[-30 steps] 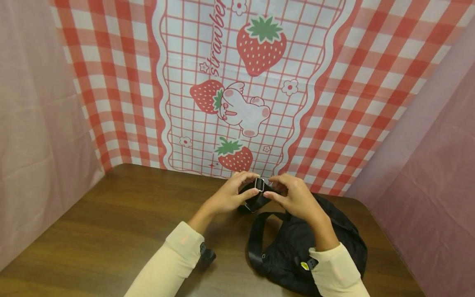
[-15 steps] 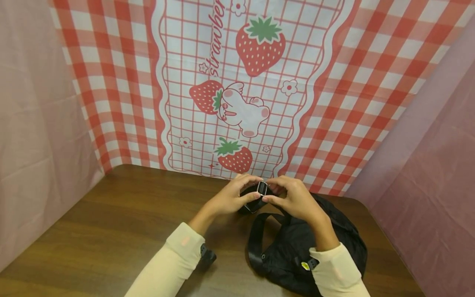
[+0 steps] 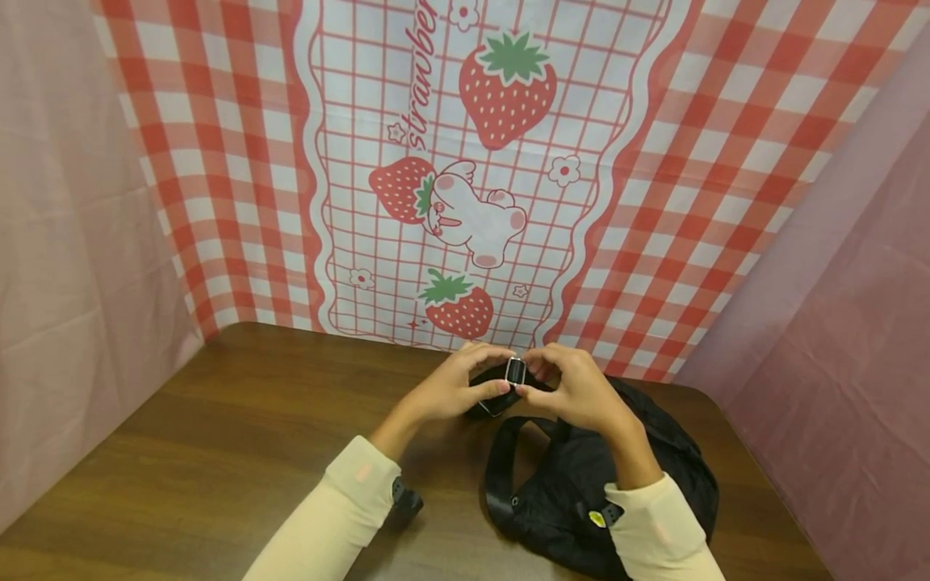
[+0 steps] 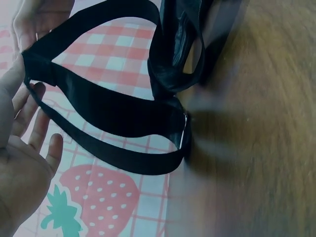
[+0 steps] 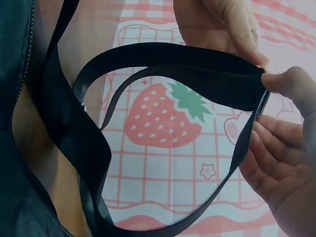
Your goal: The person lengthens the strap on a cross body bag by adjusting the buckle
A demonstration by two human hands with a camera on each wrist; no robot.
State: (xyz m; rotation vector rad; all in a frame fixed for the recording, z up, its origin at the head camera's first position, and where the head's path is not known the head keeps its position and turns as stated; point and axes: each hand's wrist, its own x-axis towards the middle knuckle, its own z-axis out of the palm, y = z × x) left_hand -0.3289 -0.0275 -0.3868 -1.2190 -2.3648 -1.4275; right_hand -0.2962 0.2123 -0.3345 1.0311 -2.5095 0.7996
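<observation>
Closest in, your two cream sleeves come up from the near edge, cuffs folded back, a small black device at the left wrist. On the right, the black bag lies on the surface, partly covered by your right sleeve, one wide strap loop arching out from its left side. A small yellow patch shows beside the right cuff; you can't tell what it belongs to.

Further out, here's the action: the metal buckle, up between your two hands toward the far edge of the surface. Your left hand has it from the left in a narrow pinch, thumb near, fingers far; your right hand matches from the right, just as narrow. In the left wrist view, your remaining left fingers spread loosely beside the pinch. The black strap loops away from the buckle, with a second metal piece at the far bend, near the surface.

And behind it all, the far cloth rises, red-and-white checks down both sides, strawberries printed up the middle, plain pink curtains flanking it left and right.
</observation>
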